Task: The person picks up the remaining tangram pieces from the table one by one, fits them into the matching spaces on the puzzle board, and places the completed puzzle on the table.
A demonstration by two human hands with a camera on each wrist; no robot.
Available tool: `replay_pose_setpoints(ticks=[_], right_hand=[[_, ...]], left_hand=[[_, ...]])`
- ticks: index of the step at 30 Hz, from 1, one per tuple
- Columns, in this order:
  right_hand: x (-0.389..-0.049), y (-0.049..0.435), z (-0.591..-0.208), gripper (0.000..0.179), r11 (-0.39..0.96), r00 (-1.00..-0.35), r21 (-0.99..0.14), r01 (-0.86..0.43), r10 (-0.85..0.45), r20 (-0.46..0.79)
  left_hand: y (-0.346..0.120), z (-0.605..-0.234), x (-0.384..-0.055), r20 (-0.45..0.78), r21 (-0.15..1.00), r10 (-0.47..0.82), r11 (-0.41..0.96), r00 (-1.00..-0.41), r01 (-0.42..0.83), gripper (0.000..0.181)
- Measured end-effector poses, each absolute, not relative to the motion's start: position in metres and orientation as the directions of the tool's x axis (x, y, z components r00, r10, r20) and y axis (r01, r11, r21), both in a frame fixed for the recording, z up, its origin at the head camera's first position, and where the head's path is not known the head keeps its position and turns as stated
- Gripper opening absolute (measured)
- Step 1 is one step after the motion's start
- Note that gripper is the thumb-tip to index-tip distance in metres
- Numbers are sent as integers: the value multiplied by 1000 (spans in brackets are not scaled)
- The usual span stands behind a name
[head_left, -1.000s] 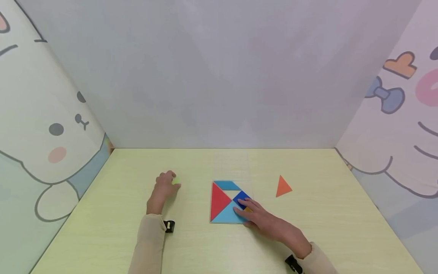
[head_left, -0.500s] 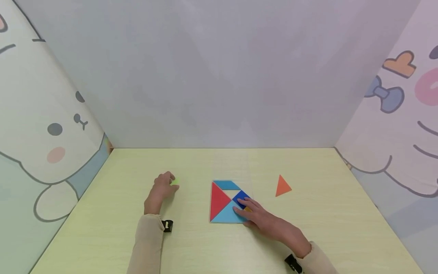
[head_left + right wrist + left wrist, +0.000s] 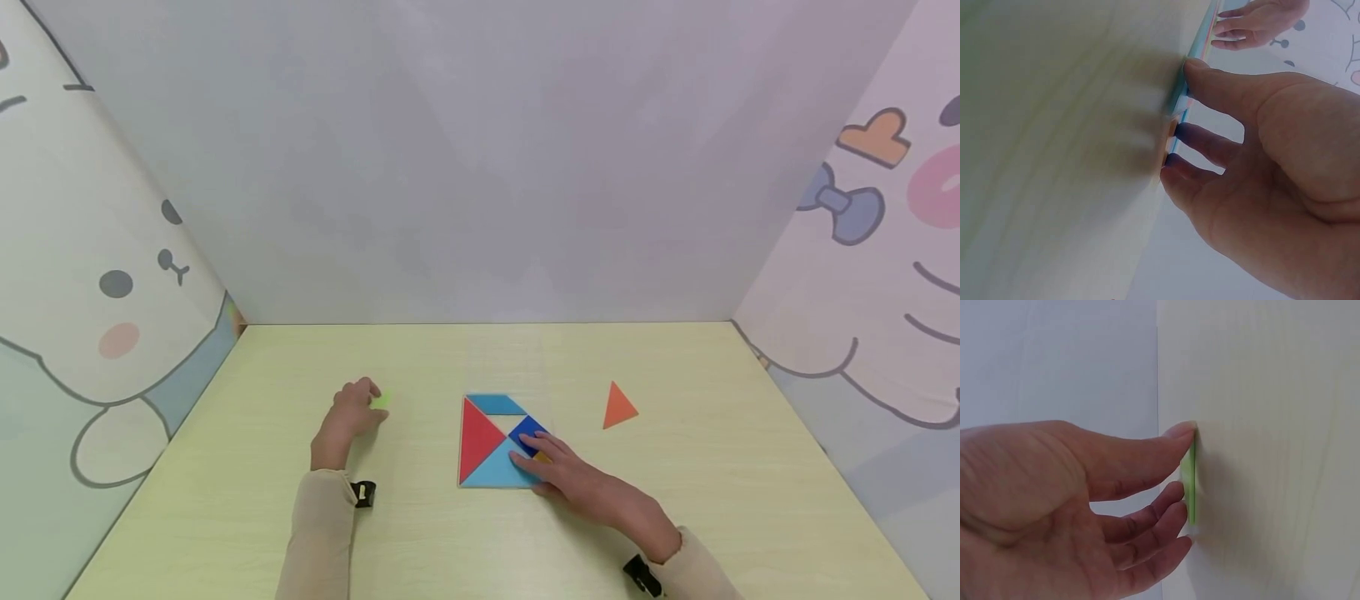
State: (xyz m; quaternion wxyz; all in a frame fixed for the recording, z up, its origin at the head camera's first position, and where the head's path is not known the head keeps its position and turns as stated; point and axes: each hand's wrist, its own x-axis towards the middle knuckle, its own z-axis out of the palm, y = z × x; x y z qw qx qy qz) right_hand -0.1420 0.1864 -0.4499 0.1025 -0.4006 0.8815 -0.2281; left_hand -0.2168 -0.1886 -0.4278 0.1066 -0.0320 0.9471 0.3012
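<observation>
My left hand (image 3: pixel 348 415) pinches a small light-green flat piece (image 3: pixel 382 401) between thumb and fingertips, left of the puzzle. The left wrist view has this piece edge-on, low over the table. My right hand (image 3: pixel 588 487) rests with spread fingers on the tangram's lower right. Its fingertips touch the dark blue square (image 3: pixel 527 427) and light blue triangle (image 3: pixel 491 467), and partly hide a yellow piece (image 3: pixel 542 458). Also in the tangram are a red triangle (image 3: pixel 477 438) and a blue parallelogram (image 3: pixel 495 404), with a pale gap below the parallelogram.
An orange triangle (image 3: pixel 619 407) lies alone to the right of the tangram. The pale wood-grain table (image 3: pixel 420 542) ends at a plain grey back wall (image 3: pixel 480 167). Cartoon-printed panels flank it on both sides.
My left hand has shifted slightly left and nearer to me, with the light-green piece moving along in its fingers. The right hand stays in place on the tangram.
</observation>
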Motion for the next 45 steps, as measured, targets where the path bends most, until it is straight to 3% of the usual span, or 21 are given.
replay_pose_setpoints(ticks=[45], right_hand=[[-141, 189, -454, 51, 551, -640, -473, -688, -768, 37]], left_hand=[[-187, -427, -217, -197, 540, 21, 837, -980, -90, 31]])
